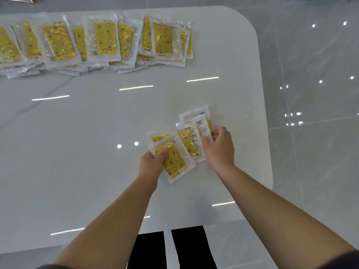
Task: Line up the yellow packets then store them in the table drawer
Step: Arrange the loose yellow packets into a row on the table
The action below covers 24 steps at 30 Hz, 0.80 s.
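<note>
Both forearms are bare to the elbow; dark sleeve (347,257) edges show at the frame bottom. Left hand (150,165) and right hand (220,148) wear no gloves, rings or watch.

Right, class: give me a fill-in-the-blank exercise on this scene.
1. The left hand grips a ____ packet.
2. The right hand rests on more packets near the table's ____ edge.
3. The long row of packets lies along the table's ____ side.

Missing words: yellow; right; far
</note>
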### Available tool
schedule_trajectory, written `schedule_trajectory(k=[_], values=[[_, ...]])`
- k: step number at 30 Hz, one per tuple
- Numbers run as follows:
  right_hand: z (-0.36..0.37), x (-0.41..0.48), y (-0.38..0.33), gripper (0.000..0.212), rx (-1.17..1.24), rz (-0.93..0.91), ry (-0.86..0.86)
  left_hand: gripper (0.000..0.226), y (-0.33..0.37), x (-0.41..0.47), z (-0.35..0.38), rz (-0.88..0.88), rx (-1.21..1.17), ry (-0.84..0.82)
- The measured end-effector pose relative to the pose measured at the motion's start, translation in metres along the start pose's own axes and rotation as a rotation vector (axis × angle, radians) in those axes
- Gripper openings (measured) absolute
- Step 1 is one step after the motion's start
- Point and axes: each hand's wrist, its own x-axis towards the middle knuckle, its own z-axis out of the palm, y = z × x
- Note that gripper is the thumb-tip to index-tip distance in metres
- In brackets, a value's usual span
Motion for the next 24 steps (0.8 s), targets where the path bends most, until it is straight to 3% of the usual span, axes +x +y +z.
schedule_trajectory(k=[4,8,13,18,24], values=[[0.011,0.002,-0.010,0.019,-0.022,0.035,-0.080,0.005,0.003,0.013,0.002,-0.058,0.004,-0.011],[0.017,-0.003,-0.014,0.032,0.031,0.061,-0.245,0.006,0.007,0.015,0.000,-0.085,0.013,-0.020],[0.013,-0.002,-0.027,0.014,0.090,-0.014,-0.263,0.011,0.029,0.012,-0.013,-0.030,0.017,-0.013],[0.005,0.020,-0.070,0.002,0.320,0.087,-0.256,0.010,0.087,0.015,-0.040,0.097,-0.004,-0.002],[0.025,0.063,-0.165,0.007,0.555,0.124,-0.300,0.028,0.181,0.049,-0.081,0.167,-0.064,0.063]])
